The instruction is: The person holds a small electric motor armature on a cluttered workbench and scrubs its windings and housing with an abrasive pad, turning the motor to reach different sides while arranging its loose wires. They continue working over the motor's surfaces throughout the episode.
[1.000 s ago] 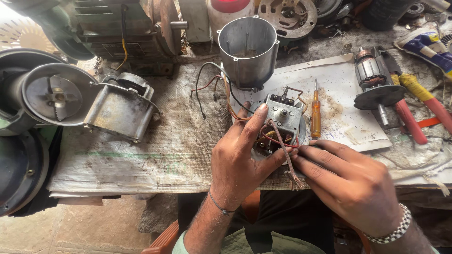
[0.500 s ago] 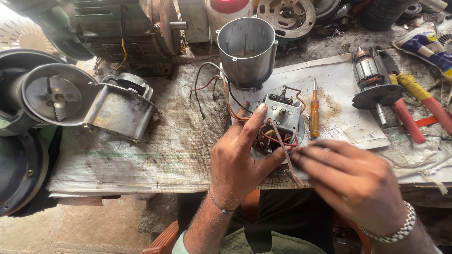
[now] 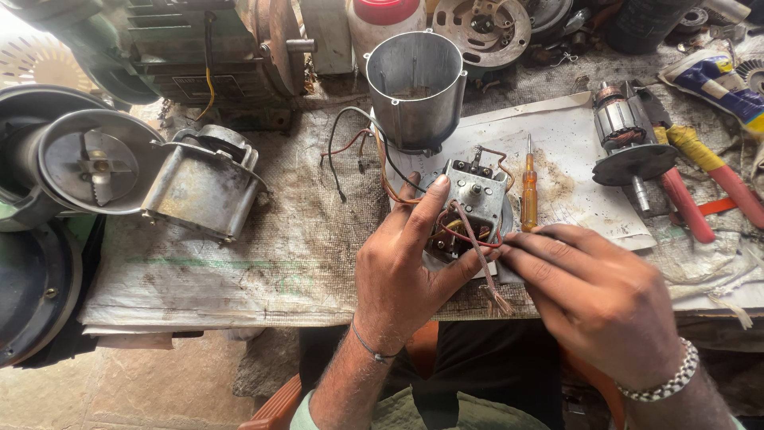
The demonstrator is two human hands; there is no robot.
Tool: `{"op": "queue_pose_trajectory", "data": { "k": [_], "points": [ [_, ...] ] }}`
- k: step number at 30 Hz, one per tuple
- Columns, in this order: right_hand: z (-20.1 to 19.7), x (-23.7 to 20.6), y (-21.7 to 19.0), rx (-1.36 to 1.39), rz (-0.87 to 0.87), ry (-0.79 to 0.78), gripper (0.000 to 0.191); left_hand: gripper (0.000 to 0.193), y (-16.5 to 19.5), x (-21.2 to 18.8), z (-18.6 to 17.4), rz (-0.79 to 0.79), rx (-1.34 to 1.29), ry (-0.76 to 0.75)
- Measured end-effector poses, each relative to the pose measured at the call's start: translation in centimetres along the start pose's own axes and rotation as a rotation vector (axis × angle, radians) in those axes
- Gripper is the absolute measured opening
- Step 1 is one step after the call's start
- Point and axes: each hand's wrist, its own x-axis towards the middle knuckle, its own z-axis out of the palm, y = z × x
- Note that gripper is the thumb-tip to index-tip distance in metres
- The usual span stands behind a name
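My left hand (image 3: pixel 406 271) grips the motor block (image 3: pixel 471 209); my right hand (image 3: pixel 597 295) pinches its wires (image 3: pixel 477 243), screwdriver (image 3: pixel 528 187) at 1 o'clock.

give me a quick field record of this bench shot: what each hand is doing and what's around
left hand: grips the small motor block, forefinger up its left side
right hand: fingertips pinch its wires beside the block
behind block: open metal cylinder
right of block: orange-handled screwdriver, then a rotor and red-handled pliers
left side: grey motor housing
surface: worn sacking
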Motion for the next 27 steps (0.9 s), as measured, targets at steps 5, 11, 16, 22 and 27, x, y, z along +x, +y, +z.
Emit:
{"op": "queue_pose_trajectory", "data": {
  "k": [5, 11, 16, 22, 27],
  "points": [
    [0.5, -0.1, 0.3, 0.056, -0.012, 0.028, 0.042, 0.084, 0.0, 0.0, 0.0, 0.003, -0.001, 0.000],
    [0.8, -0.2, 0.7, 0.082, 0.015, 0.044, 0.044, 0.085, 0.0, 0.1, 0.0, 0.010, 0.012, -0.005],
    [1.1, -0.2, 0.7, 0.104, 0.004, 0.046, 0.040, 0.084, -0.2, 0.1, -0.1, 0.038, 0.025, 0.007],
    [1.1, 0.1, 0.8, 0.090, 0.009, 0.049, 0.044, 0.083, -0.4, 0.0, 0.0, 0.040, 0.004, -0.002],
    [1.1, 0.0, 1.1, 0.063, -0.014, 0.074, 0.041, 0.085, -0.3, 0.0, 0.1, 0.010, 0.020, -0.014]
  ]
}}
